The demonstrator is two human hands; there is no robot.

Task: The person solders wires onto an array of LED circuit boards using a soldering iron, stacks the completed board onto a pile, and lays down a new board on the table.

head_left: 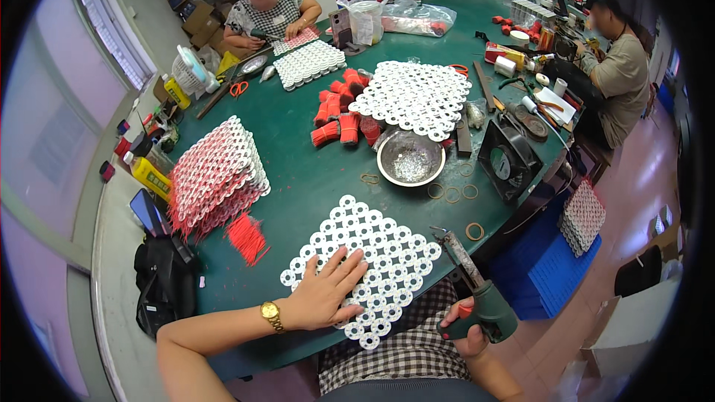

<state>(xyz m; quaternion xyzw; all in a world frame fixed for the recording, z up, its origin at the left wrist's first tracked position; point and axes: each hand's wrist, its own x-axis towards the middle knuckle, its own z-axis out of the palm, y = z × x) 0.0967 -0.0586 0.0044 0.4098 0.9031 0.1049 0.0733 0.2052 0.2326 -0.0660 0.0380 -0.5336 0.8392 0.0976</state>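
Observation:
My left hand (328, 290), a gold watch on its wrist, lies flat with fingers spread on a white panel of joined ring-shaped boards (383, 242). The panel rests near the table's front edge. In my right hand (468, 331) is a dark green pistol-shaped power tool (493, 313) with a red trigger and a long metal nose. Its tip points up and left, beside the panel's right corner. Left of the panel lies a bundle of short red wires (246, 238). Behind it stands a stack of ring panels covered in red wires (218, 175).
A metal bowl (411, 158), white panel stack (417, 97) and red wire bundles (335, 115) stand beyond. A black fan (509, 160) is at the right edge, a blue crate (547, 257) below. Co-workers sit at far left (269, 11) and right (622, 67). A black bag (164, 283) is left.

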